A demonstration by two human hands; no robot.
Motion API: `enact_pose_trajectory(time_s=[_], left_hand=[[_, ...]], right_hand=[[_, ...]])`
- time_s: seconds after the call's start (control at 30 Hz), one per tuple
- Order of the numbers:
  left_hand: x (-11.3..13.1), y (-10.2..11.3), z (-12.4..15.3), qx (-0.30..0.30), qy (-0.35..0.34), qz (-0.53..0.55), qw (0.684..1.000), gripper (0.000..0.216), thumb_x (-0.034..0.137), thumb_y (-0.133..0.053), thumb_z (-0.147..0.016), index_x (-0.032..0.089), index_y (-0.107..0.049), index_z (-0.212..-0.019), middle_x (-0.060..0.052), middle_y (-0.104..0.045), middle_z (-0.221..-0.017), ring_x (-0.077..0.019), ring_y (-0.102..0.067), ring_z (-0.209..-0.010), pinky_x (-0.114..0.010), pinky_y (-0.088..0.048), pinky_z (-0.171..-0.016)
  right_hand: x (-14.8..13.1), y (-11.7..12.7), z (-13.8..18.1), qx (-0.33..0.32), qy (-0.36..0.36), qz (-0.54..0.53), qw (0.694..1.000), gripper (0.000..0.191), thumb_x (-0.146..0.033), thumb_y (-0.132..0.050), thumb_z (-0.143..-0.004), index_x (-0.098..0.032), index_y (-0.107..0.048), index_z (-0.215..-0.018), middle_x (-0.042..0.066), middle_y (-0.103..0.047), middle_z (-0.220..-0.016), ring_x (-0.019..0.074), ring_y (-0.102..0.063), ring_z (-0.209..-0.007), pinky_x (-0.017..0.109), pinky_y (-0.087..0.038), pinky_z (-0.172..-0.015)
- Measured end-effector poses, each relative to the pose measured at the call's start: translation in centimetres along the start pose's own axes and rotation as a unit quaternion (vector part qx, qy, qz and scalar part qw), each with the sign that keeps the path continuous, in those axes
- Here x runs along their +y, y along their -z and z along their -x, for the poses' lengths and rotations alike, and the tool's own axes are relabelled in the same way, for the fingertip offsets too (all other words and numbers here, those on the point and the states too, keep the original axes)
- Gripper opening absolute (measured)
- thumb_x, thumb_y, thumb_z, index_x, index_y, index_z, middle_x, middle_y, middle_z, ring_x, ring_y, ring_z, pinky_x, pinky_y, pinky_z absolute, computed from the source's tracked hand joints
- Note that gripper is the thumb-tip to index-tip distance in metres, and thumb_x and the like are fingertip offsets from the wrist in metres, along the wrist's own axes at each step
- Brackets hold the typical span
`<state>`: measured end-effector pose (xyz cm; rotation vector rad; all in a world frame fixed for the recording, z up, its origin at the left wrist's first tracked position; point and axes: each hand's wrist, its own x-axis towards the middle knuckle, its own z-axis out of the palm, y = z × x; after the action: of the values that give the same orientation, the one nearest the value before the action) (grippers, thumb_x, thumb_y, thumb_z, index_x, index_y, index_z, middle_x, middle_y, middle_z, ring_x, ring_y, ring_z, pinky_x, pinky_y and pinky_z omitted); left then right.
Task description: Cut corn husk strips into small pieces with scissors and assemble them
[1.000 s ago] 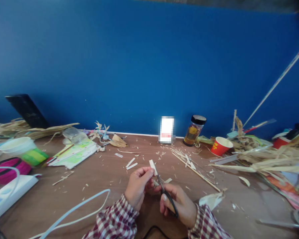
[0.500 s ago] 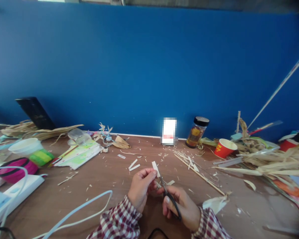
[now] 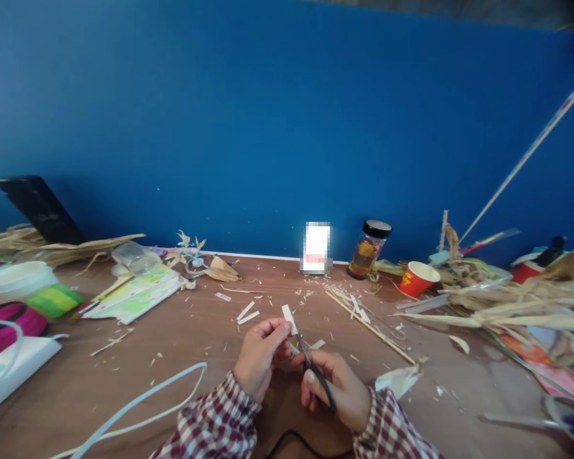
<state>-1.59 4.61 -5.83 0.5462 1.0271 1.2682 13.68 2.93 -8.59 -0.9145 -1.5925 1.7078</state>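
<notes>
Between the thumb and fingers of my left hand [image 3: 263, 354] is a narrow white strip [image 3: 289, 318], its upper end sticking up past the fingertips. My right hand [image 3: 339, 386] is closed around black-handled scissors [image 3: 321, 382]. The scissor blades point up and left and meet the lower part of the strip, close to my left fingertips. Whether the blades are parted I cannot tell. Cut white strips [image 3: 247, 317] lie on the brown table [image 3: 182, 338] just beyond my left hand, and small pale scraps are scattered around.
A jar with a black lid [image 3: 369, 250] and a red paper cup [image 3: 418, 279] stand at the back right. Dried husks [image 3: 502, 306] heap at the right. A thin stick [image 3: 377, 331] lies near my right hand. White cables [image 3: 157, 389] loop at the left, near a painted sheet [image 3: 138, 296].
The whole view has shifted, so the table's things and both hands appear farther left. Both hands keep hold of the strip and scissors in nearly the same pose.
</notes>
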Motion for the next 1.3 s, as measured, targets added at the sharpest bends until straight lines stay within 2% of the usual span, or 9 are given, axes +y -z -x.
enact_pose_trajectory(time_s=[1.3], left_hand=[[-0.02, -0.01, -0.08, 0.003, 0.000, -0.002, 1.000, 0.028, 0.031, -0.075, -0.052, 0.011, -0.061, -0.067, 0.002, -0.057, -0.053, -0.0040, -0.046, -0.041, -0.016, -0.039, -0.042]], right_hand=[[-0.20, -0.12, 0.14, 0.007, -0.010, 0.005, 1.000, 0.049, -0.052, -0.050, -0.077, -0.009, -0.052, -0.101, 0.000, -0.056, -0.054, 0.0082, -0.048, -0.043, 0.019, -0.038, -0.044]])
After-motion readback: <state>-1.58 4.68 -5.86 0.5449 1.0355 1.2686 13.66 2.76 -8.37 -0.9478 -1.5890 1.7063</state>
